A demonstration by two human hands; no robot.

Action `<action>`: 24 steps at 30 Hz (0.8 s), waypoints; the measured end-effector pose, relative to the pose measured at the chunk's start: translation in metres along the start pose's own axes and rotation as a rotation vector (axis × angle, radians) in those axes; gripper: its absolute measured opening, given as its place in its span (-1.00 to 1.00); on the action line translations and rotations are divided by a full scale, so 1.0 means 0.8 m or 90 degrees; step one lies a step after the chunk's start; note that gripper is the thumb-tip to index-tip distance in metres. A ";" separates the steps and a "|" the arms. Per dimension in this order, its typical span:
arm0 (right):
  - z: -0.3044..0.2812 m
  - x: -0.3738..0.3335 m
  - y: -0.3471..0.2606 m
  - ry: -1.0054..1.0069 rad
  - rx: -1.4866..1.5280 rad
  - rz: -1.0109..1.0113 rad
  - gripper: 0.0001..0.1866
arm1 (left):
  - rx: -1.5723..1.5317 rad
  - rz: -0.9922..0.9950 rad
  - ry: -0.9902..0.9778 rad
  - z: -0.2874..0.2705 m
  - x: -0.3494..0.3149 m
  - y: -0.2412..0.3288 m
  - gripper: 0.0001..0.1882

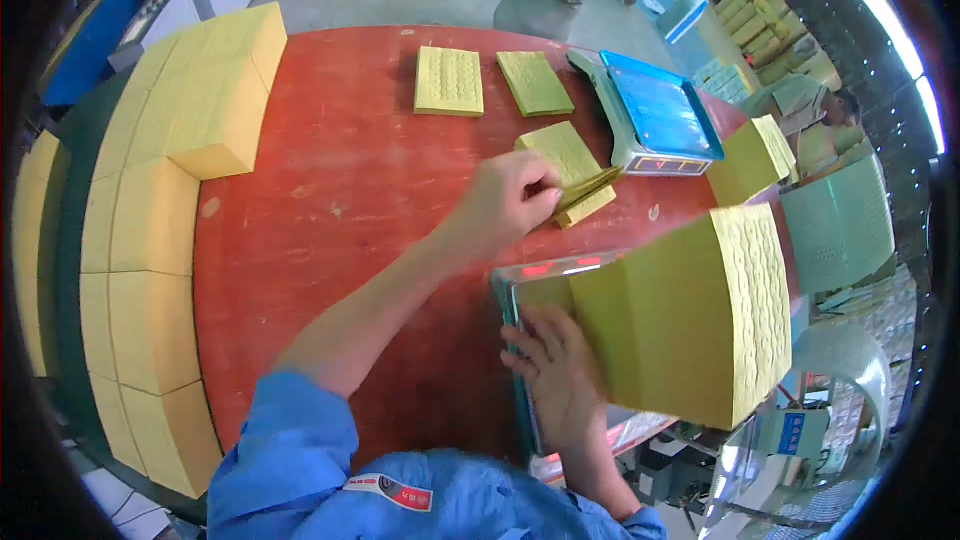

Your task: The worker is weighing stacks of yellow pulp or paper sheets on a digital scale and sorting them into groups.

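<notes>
My left hand (512, 195) is closed on a thin sheaf of yellow paper sheets (590, 190), pinched between thumb and fingers. The sheaf is just over a small stack of yellow paper (560, 152) on the red table. My right hand (560, 370) has its fingers apart and holds nothing. It lies against the near left side of a tall yellow paper stack (660, 325) with a wavy embossed face. That stack rests on a weighing scale (507, 305), mostly hidden beneath it; my right fingertips reach the scale's left edge.
Two small paper stacks (449, 81) (535, 83) lie farther back on the red table (330, 210). A second scale with a blue tray (655, 100) stands at the back right, beside another paper block (745, 160). Large yellow blocks (155, 220) line the left edge. A person (805, 100) is at far right.
</notes>
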State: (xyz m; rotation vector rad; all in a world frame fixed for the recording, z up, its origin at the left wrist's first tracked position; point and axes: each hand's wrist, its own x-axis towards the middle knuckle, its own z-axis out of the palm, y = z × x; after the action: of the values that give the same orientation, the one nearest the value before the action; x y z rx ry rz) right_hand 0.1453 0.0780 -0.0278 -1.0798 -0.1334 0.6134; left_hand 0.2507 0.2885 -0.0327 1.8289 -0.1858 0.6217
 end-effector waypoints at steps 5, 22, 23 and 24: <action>0.020 -0.002 -0.013 -0.019 0.291 0.130 -0.26 | 0.049 0.000 -0.113 -0.037 -0.154 0.087 -0.89; -0.030 -0.142 0.096 -0.188 -0.224 0.055 -0.69 | -0.150 -0.315 0.197 -0.016 -0.398 0.216 -0.67; -0.025 -0.144 0.095 -0.201 -0.221 0.065 -0.69 | -0.142 -0.322 0.210 -0.006 -0.407 0.212 -0.67; -0.021 -0.150 0.093 -0.212 -0.236 -0.002 -0.69 | -0.133 -0.304 0.231 0.004 -0.423 0.208 -0.68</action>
State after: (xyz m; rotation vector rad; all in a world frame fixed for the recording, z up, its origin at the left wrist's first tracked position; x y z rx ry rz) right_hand 0.0223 0.0251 -0.0772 -1.3259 -0.5548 0.7822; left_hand -0.1054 0.1675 -0.0633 1.4562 0.4044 0.5552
